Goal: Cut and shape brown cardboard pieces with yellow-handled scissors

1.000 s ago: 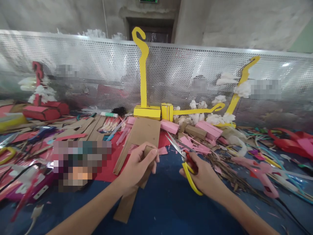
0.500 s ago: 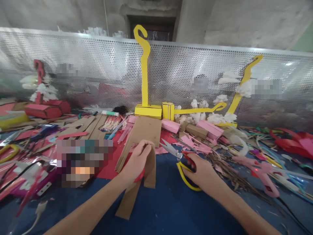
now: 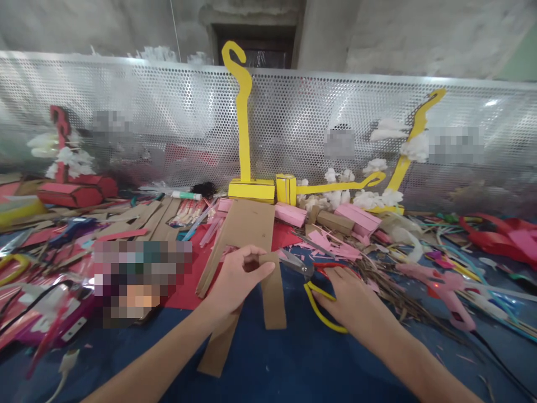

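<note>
My left hand (image 3: 241, 280) pinches the top end of a brown cardboard strip (image 3: 274, 299), which hangs down over the blue surface. In my right hand (image 3: 346, 294) are scissors (image 3: 307, 271) with red and yellow handles, their blades pointing left at the strip's upper edge. Another cardboard strip (image 3: 220, 347) lies below my left forearm. Behind my left hand, a larger piece of cardboard (image 3: 249, 224) leans against a yellow box base (image 3: 251, 191) that carries an upright yellow hook (image 3: 243, 123).
A pink glue gun (image 3: 448, 288) with a cord lies at the right. Pink paper scraps (image 3: 331, 244) and twigs lie mid-right. A perforated metal panel (image 3: 176, 112) stands behind. Red hook model (image 3: 71, 190), wires and a white plug (image 3: 68, 361) are at the left.
The strip in my left hand has shifted right and its top now shows between finger and thumb. The scissor blades look closer together and nearer the strip. The view has shifted slightly.
</note>
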### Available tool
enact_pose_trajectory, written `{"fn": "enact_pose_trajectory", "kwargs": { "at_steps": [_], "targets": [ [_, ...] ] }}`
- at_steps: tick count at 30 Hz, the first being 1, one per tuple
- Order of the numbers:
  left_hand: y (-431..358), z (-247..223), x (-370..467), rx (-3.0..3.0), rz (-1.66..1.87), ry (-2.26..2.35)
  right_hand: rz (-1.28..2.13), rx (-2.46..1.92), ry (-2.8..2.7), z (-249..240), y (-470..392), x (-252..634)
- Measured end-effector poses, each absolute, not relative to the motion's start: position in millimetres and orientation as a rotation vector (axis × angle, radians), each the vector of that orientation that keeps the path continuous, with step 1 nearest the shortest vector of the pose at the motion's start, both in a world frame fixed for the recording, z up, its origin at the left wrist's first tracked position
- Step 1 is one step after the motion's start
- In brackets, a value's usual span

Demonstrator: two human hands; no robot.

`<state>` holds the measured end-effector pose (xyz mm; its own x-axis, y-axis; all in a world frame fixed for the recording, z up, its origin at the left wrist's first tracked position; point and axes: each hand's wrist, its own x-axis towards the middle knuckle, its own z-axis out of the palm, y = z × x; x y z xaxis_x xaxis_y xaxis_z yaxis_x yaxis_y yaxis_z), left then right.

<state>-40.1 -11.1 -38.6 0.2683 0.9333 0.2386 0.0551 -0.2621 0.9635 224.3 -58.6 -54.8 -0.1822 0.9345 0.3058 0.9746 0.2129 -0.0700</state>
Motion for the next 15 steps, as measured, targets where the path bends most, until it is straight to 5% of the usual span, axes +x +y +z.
{"fn": "enact_pose_trajectory", "kwargs": {
  "at_steps": [7,15],
  "targets": [
    [-14.7,-37.9,-39.8,1.69,1.084,0.962,-0.303,-1.694,-2.137,-36.8,-68.8,215.4],
    [-25.7,-38.0,-31.7,1.529,0.902,0.798,0.646,-1.294,-1.916,-29.1,-74.0,195.7]
  ]
}}
